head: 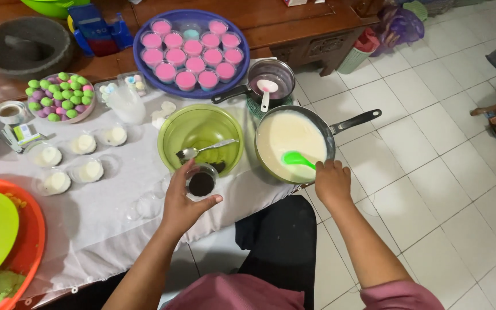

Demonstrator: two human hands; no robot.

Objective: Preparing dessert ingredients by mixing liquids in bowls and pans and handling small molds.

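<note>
The left hand [182, 201] curls its fingers around a small clear cup [201, 181] with a dark layer in it, held just above the white cloth of the tabletop [116, 195]. The right hand [332, 182] is closed on the handle of a green ladle [298, 159] whose bowl dips into a dark pan [291, 143] full of creamy white liquid.

Beside the cup stands a green bowl [201, 135] with a metal spoon [205, 150] resting on its rim and dark pieces at the bottom. Behind the pan is a smaller saucepan [270, 78] holding a white spoon.

Farther back, a round blue tray [190, 50] carries cups filled pink. To the left, several clear cups with white filling [70, 163] sit on the cloth, near a plate of green and purple balls [59, 96] and a roll of tape [10, 112]. An orange basin [27, 241] with a green lid lies at the left edge. A stone mortar [25, 46] rests on the dark wood bench behind. The floor [431, 161] is of white tile.
</note>
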